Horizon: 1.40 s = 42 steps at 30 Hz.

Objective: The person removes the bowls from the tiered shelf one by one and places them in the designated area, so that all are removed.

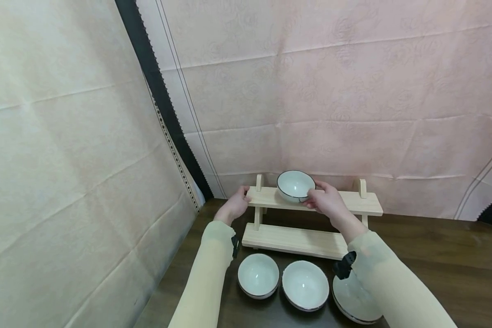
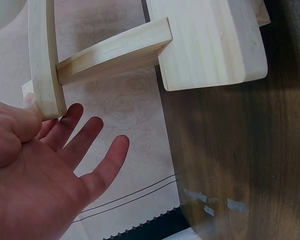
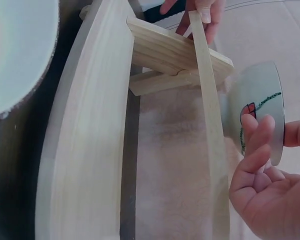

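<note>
A two-tier wooden rack (image 1: 295, 239) stands on the table. My left hand (image 1: 235, 206) pinches the left end of its upper board (image 2: 46, 65), thumb on one side and index finger on the other, while the remaining fingers spread free. My right hand (image 1: 327, 201) grips a white bowl (image 1: 295, 183) by its right side, fingers on the outer wall and thumb at the rim. This bowl has a dark rim and a painted red and green pattern (image 3: 250, 109). It is at the upper board, left of the middle, with its mouth upward and tilted slightly toward me.
In front of the rack, white bowls stand in a row on the dark wooden table (image 1: 426, 255): a left bowl (image 1: 258, 274), a middle bowl (image 1: 305, 284) and a right bowl (image 1: 352, 296) partly under my right sleeve. A pale cloth (image 1: 332, 100) hangs behind the rack, another at the left.
</note>
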Available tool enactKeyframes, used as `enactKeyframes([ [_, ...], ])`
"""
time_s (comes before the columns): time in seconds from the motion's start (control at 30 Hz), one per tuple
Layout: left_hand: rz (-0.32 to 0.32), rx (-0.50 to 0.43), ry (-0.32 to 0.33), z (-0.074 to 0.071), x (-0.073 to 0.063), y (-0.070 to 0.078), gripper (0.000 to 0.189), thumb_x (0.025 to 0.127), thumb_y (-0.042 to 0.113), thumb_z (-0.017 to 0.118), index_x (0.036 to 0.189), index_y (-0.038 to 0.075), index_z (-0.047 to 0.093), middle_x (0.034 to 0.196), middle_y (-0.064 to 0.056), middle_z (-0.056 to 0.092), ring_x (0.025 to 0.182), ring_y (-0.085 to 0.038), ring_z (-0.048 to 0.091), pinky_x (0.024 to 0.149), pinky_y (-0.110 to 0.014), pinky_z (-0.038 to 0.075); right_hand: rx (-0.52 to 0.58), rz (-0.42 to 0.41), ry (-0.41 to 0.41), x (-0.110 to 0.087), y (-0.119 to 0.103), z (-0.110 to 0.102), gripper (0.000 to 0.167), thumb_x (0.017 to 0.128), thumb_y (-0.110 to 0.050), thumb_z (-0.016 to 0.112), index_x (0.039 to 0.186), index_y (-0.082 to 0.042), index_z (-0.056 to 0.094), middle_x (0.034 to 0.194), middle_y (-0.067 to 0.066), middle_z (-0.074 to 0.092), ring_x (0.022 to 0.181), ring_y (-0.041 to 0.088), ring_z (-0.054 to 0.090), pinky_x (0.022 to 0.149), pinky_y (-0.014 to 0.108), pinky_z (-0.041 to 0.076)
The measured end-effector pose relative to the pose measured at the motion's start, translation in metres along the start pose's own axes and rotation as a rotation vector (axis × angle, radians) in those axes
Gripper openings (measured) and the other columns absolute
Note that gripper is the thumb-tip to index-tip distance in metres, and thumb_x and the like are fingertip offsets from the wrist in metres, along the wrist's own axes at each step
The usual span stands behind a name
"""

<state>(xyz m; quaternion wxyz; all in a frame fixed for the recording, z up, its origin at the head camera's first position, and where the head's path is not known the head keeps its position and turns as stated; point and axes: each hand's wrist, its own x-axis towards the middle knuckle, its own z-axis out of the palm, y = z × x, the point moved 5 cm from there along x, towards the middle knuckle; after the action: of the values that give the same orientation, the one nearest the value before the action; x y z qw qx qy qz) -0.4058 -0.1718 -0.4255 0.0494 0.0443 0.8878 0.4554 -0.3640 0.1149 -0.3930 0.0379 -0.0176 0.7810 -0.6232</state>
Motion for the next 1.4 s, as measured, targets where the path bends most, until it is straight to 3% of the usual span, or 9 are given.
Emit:
enactKeyframes([
  [0.37,0.005,0.008,-0.007,0.000,0.000,0.000,0.051,0.116,0.014,0.039,0.166,0.006,0.030,0.166,-0.024,0.039,0.155,-0.037,0.034,0.128,-0.052,0.026,0.066,0.000,0.023,-0.008,0.003,-0.001,0.072,0.103,-0.013,0.050,0.169,-0.002,0.024,0.088,0.002,0.077,0.072,0.006,0.069,0.064,0.017,0.051],
  [0.53,0.008,0.012,-0.008,0.000,0.000,-0.001,0.051,0.116,0.013,0.039,0.165,0.005,0.030,0.165,-0.024,0.040,0.154,-0.037,0.035,0.128,-0.051,0.026,0.105,-0.004,-0.014,-0.016,0.009,-0.003,0.070,0.105,-0.013,0.049,0.169,-0.004,0.024,0.087,0.001,0.078,0.071,0.003,0.068,0.062,0.017,0.049],
  [0.87,0.008,0.014,-0.009,0.000,-0.001,-0.001,0.052,0.116,0.015,0.040,0.166,0.006,0.029,0.164,-0.024,0.041,0.154,-0.036,0.036,0.127,-0.051,0.027,0.193,0.002,-0.038,-0.034,0.022,-0.015,0.067,0.109,-0.015,0.050,0.170,-0.008,0.025,0.091,-0.003,0.078,0.076,0.004,0.069,0.068,0.018,0.052],
  [1.2,0.031,0.006,-0.001,0.000,0.001,-0.002,0.053,0.116,0.013,0.039,0.167,0.004,0.027,0.166,-0.024,0.037,0.155,-0.036,0.034,0.128,-0.051,0.025,0.186,-0.017,-0.072,-0.062,0.036,-0.028,0.066,0.112,-0.015,0.049,0.172,-0.012,0.021,0.098,-0.002,0.078,0.083,0.006,0.069,0.073,0.021,0.055],
  [1.4,0.045,0.013,-0.001,0.000,0.001,0.000,0.053,0.115,0.010,0.039,0.166,0.002,0.026,0.164,-0.025,0.039,0.152,-0.037,0.038,0.127,-0.051,0.028,0.116,-0.006,-0.053,-0.079,0.049,-0.040,0.065,0.112,-0.018,0.051,0.172,-0.015,0.024,0.101,0.002,0.078,0.085,0.010,0.069,0.075,0.025,0.057],
])
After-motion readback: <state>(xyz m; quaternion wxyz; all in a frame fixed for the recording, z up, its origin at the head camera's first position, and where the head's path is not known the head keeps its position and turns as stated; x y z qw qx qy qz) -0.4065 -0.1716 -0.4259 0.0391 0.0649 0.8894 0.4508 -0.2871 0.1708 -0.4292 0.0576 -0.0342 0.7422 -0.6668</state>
